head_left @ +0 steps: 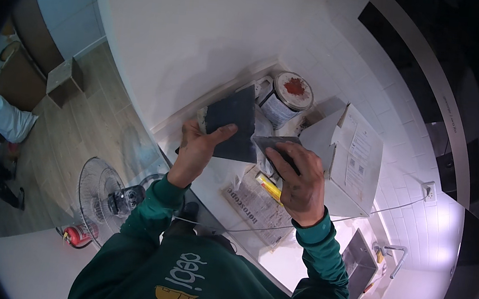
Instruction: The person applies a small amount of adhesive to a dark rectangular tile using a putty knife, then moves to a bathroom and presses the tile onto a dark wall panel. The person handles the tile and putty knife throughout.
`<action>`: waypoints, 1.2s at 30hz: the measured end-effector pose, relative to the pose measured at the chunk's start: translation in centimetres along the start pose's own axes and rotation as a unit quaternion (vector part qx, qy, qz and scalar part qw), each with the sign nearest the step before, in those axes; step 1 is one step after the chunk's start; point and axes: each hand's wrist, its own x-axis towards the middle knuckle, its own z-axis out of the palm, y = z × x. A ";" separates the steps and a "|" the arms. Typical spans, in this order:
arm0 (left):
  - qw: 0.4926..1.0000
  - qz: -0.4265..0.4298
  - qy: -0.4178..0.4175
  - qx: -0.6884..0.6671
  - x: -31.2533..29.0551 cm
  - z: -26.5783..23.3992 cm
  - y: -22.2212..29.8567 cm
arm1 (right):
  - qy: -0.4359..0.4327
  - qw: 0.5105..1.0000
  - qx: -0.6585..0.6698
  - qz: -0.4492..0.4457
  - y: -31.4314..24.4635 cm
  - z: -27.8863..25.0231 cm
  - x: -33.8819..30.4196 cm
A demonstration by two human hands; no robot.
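Note:
My left hand (193,152) is closed on a dark, flat, squarish sheet (229,122), with the thumb across its face. Pale material shows along the sheet's upper left edge. In my right hand (301,182) is a smaller dark flat piece (273,147), pinched between fingers and thumb. Its near corner lies close to the sheet's right edge; whether they touch I cannot tell. Behind them stands a can (278,111) with a reddish-brown stain on its lid. Below my right hand a yellow tube (269,185) rests on a printed newspaper sheet (253,209).
A white cardboard box (356,162) stands right of my right hand. A thin cable (237,230) runs across the counter to a wall socket (428,191). The sink (358,256) is at lower right. On the left are a fan (107,197), a fire extinguisher (80,234) and another person's legs (1,186).

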 end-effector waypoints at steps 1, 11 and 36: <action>1.000 -0.010 0.001 0.014 0.1 0.0 0.0 | 0.003 1.000 -0.003 -0.001 0.0 0.0 0.0; 0.999 -0.001 -0.016 0.048 -0.1 1.7 0.1 | -0.023 0.999 -0.038 -0.009 0.6 -0.3 -1.2; 0.916 -0.262 -0.081 -0.293 -2.8 2.3 -2.5 | 0.151 0.963 0.160 0.155 -0.1 1.4 -2.8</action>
